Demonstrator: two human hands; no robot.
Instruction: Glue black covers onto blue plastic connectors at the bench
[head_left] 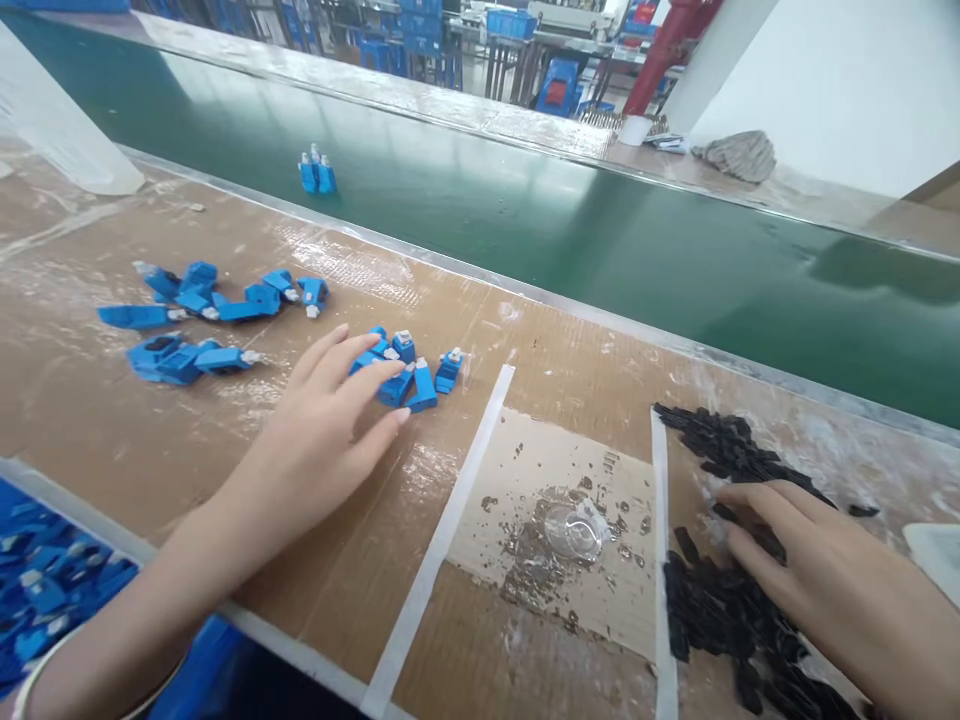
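Note:
My left hand (pixel 330 420) is spread with its fingers apart, over the near-left edge of a cluster of small blue plastic parts (pixel 422 385) with white tips. Whether its fingertips touch them I cannot tell. On the right, my right hand (pixel 817 560) reaches in among loose black strip-like pieces (pixel 720 600). Its thumb and forefinger are closed on one small black piece (pixel 724 512). Between the hands, a clear round dish (pixel 576 532) with a whitish lump at its rim stands on a wet, spotted cardboard sheet (pixel 540 440).
More blue parts lie at left (pixel 187 360), and many fill a bin (pixel 52 590) at lower left. Beyond the table runs a green conveyor belt (pixel 480 215) carrying a few blue parts (pixel 317 172). White tape strips (pixel 450 520) border the cardboard. A white container edge (pixel 934 550) shows at right.

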